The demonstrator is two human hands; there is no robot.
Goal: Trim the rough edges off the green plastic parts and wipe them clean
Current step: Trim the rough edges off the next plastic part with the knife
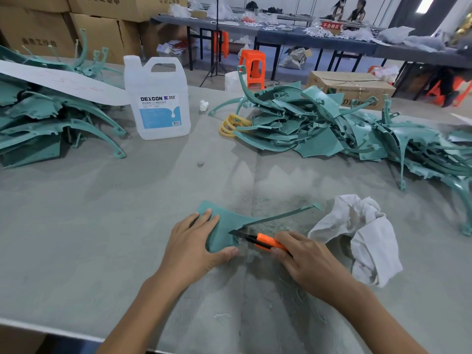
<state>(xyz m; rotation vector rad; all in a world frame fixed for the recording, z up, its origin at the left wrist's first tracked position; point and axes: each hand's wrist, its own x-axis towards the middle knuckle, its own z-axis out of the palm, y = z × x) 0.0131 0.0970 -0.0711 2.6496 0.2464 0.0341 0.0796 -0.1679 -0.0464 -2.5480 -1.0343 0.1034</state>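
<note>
Green plastic parts (319,129) lie in two tangled heaps on the grey felt-covered worktop (102,213). The bigger heap sprawls along the right edge and the left heap (38,123) sits against the left edge. Between them, toward the far edge, stands a translucent white plastic jug (158,98) with a blue label. A crumpled white cloth (362,233) lies untouched toward the right of the near edge. Just left of it, around the middle of the near edge, lies the piece being worked, a thin green plastic panel with a long tapering arm (224,226). It rests flat among pale green shavings (275,221).

The panel looks light, thin and stiff. Its slender arm is probably springy, and its smooth face is likely to skid under a blade. The best hold is the broad end, close to the cut, not the arm.

The left hand (194,249) lies palm down over that broad end, with its fingers straight on top and its thumb at the near corner, pressing the panel down. The right hand (306,261) reaches in from the right, its fingers wrapped round an orange utility knife (268,242). The blade lies at the panel's right edge where the arm starts, though whether it is actually biting is hard to tell from this angle.
</note>
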